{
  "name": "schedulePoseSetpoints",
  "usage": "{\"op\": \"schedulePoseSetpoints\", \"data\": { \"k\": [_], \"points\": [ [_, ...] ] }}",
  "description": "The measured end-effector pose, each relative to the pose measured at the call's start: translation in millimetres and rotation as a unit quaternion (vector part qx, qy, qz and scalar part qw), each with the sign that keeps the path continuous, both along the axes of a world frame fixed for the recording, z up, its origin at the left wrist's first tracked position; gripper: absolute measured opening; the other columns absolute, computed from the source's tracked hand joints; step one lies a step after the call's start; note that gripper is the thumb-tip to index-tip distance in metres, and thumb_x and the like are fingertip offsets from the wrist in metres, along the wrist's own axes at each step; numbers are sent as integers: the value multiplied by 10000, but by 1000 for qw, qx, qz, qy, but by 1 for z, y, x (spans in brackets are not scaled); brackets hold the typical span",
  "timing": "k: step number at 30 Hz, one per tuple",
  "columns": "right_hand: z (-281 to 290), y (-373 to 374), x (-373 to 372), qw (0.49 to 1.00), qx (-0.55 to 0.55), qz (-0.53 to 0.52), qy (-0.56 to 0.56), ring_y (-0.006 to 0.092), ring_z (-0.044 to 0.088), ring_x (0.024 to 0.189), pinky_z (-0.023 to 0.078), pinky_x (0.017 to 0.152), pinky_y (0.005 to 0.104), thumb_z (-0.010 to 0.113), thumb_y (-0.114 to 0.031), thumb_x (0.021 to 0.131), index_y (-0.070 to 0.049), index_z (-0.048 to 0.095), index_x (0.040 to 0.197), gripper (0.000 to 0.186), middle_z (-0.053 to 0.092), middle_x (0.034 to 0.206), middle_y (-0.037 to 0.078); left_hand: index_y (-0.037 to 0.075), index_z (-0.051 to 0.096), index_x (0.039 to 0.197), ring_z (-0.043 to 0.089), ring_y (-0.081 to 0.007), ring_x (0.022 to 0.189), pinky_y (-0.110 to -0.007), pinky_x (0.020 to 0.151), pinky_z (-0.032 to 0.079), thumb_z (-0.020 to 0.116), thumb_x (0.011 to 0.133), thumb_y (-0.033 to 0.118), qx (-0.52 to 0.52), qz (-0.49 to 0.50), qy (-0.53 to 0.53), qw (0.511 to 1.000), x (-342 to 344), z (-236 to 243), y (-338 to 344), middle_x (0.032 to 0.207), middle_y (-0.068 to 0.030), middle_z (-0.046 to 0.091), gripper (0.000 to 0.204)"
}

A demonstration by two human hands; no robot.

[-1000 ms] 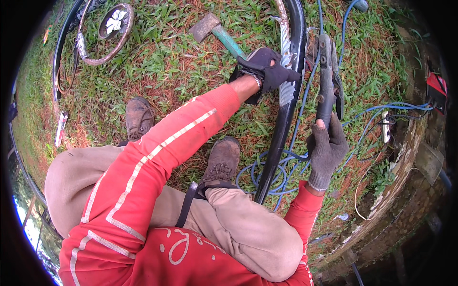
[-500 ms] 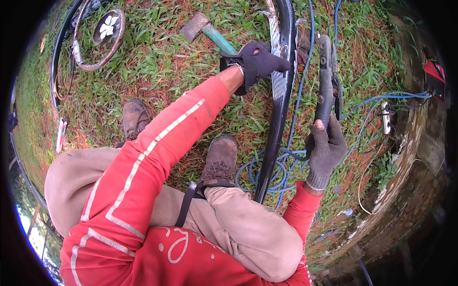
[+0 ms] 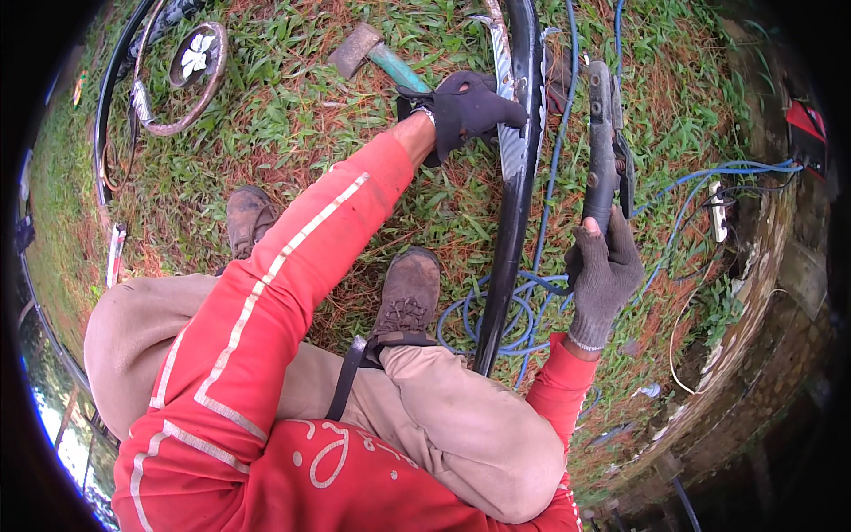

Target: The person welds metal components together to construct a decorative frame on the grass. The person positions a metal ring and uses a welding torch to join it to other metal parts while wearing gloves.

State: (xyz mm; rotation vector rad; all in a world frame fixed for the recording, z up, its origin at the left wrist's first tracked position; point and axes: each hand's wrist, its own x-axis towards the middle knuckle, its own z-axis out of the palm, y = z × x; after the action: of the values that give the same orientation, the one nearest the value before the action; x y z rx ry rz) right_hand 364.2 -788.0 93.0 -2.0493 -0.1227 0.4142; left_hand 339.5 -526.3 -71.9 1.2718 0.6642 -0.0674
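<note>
My left hand, in a dark glove, is closed at a silvery leaf-shaped metal piece. The metal lies along a curved black tube, and my finger reaches across to the tube; the other fingers are partly hidden. My right hand, in a grey knit glove, grips the handle of a dark welding electrode holder. Its jaws point away from me, just right of the tube. From beside this hand a blue cable runs under the tube.
A hammer with a green handle lies in the grass beyond my left hand. A rusty metal ring with a white flower shape is at far left. Blue cables lead to a red and black box. Near it lies a white power strip.
The view has shifted slightly. Both hands keep their holds: the left at the metal leaf, the right on the electrode holder. Nothing has been let go.
</note>
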Motion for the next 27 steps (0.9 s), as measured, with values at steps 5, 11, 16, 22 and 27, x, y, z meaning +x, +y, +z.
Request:
{"op": "schedulePoseSetpoints", "data": {
  "k": [5, 11, 16, 22, 27],
  "points": [
    [9, 2, 3, 1000, 5, 13, 12, 36, 589, 650, 421, 547, 235, 835, -148, 1012, 22, 723, 1430, 465, 749, 915, 17, 32, 816, 1007, 700, -103, 780, -297, 701, 578, 863, 860, 179, -37, 3, -22, 999, -5, 7, -1, 908, -25, 770, 213],
    [37, 40, 8, 984, -33, 170, -34, 107, 715, 788, 565, 671, 308, 844, -191, 995, 44, 690, 1453, 538, 788, 958, 68, 40, 780, 1165, 708, -135, 833, -328, 793, 602, 826, 962, 233, -123, 50, -80, 988, -6, 13, -20, 981, -34, 776, 284],
    [23, 97, 0, 913, -77, 378, -130, 175, 715, 783, 563, 696, 354, 821, -264, 997, 51, 689, 1419, 542, 785, 930, 129, 66, 758, 1293, 770, -256, 1089, -378, 988, 608, 709, 1018, 141, 290, 42, -284, 913, -24, -76, -27, 1185, -96, 796, 290],
    [15, 113, 20, 892, -227, 368, -131, 369, 735, 771, 557, 721, 462, 755, -342, 1008, 2, 708, 1335, 476, 731, 873, 209, 70, 732, 1385, 750, -312, 1178, -420, 1051, 588, 745, 967, 130, 322, 20, -255, 912, -25, -25, -43, 1285, -132, 781, 422],
    [3, 114, 8, 928, -109, 353, -49, 362, 732, 732, 555, 686, 465, 718, -292, 1047, -15, 690, 1306, 381, 735, 856, 180, 14, 743, 1349, 745, -220, 1149, -366, 1029, 579, 728, 1011, 189, 243, 37, -206, 947, -33, -57, -36, 1276, -118, 790, 381]
  ]
}}
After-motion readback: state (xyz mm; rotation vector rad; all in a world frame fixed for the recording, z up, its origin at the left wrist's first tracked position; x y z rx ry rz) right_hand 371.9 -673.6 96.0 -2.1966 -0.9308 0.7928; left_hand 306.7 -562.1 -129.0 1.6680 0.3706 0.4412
